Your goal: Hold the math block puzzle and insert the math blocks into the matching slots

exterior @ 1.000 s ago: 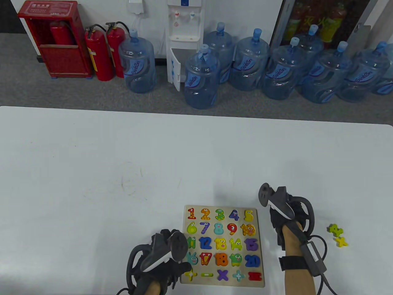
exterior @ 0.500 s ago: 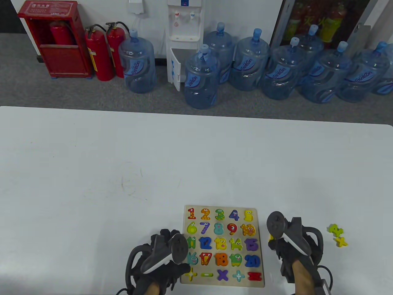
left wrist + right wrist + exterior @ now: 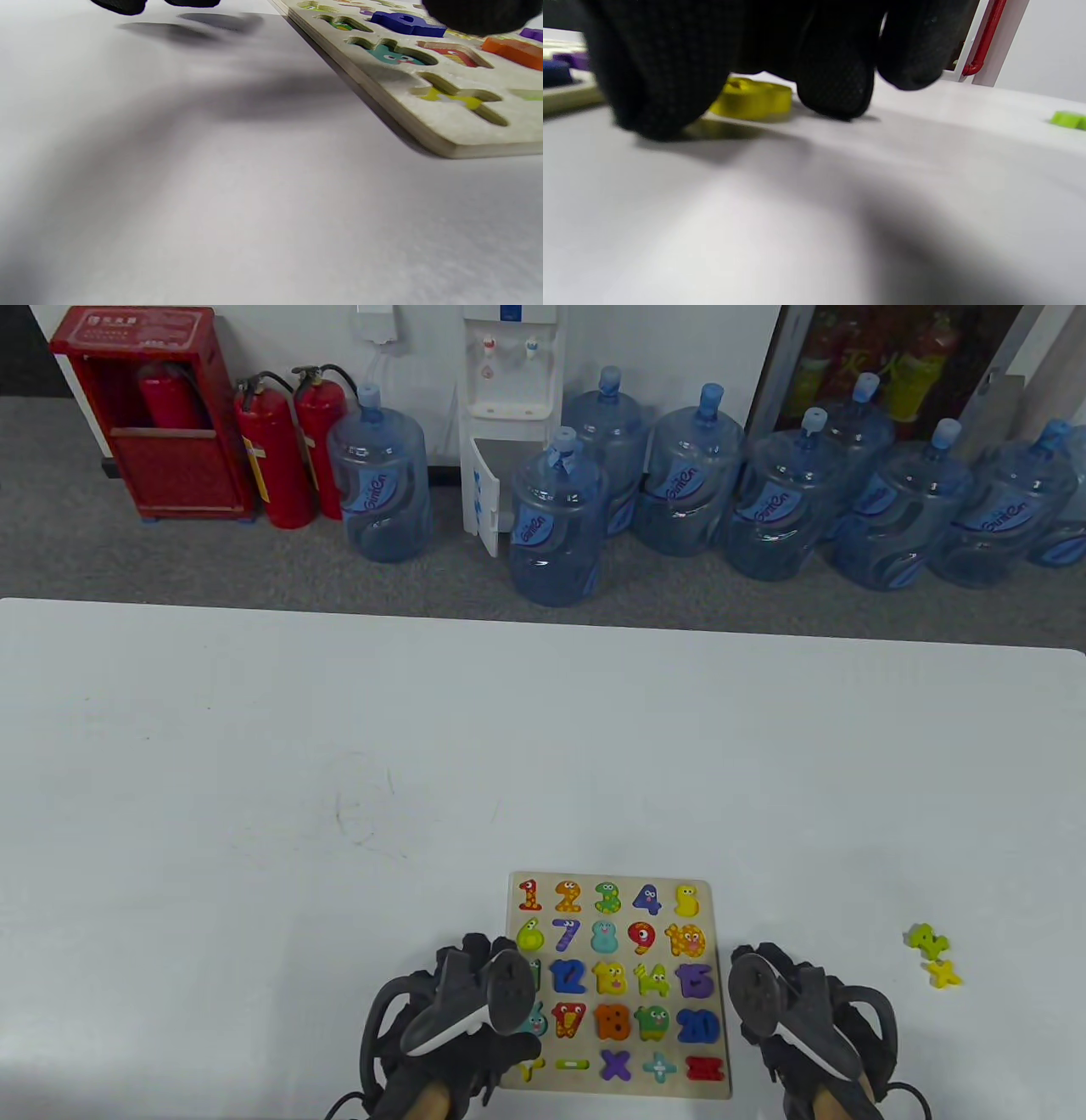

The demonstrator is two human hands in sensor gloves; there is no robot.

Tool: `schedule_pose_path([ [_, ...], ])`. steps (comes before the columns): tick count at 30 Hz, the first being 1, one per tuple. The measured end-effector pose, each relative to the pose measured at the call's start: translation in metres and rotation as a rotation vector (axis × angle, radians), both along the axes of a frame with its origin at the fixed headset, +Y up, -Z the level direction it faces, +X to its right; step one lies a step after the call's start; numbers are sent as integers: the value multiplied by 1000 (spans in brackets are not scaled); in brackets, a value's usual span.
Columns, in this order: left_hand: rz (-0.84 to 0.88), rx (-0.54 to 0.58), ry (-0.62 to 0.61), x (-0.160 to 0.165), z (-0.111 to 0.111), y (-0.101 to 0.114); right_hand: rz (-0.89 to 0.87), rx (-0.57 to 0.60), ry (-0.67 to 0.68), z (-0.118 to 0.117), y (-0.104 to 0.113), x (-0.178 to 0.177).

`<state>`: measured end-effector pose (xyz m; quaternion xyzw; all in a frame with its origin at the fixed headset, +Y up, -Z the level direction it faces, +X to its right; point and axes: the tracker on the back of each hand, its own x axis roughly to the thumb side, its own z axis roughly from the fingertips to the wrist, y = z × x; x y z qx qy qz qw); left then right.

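My desk (image 3: pixel 339 712) is a wide white one with faint scuff marks left of its middle. The wooden number puzzle board (image 3: pixel 511 899) lies flat on it near my edge. Off to the right, well apart from the board, a small green block (image 3: pixel 925 938) and a yellow cross-shaped block (image 3: pixel 943 974) lie touching each other. A yellow block (image 3: pixel 753 98) sits on the desk just right of the board, under my right fingers (image 3: pixel 835 80).
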<state>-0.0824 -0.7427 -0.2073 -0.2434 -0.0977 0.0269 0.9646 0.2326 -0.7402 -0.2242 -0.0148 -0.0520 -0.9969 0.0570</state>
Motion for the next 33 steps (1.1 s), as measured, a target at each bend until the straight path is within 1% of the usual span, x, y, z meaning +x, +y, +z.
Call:
schedule_pose_path([
  [4, 1, -4, -12, 1, 1, 0, -47, 1, -27, -3, -2, 1],
  [23, 11, -9, -5, -2, 2, -1, 27, -4, 25, -3, -3, -12],
  [33, 18, -6, -10, -2, 2, -1, -127, 13, 22, -2, 5, -2],
])
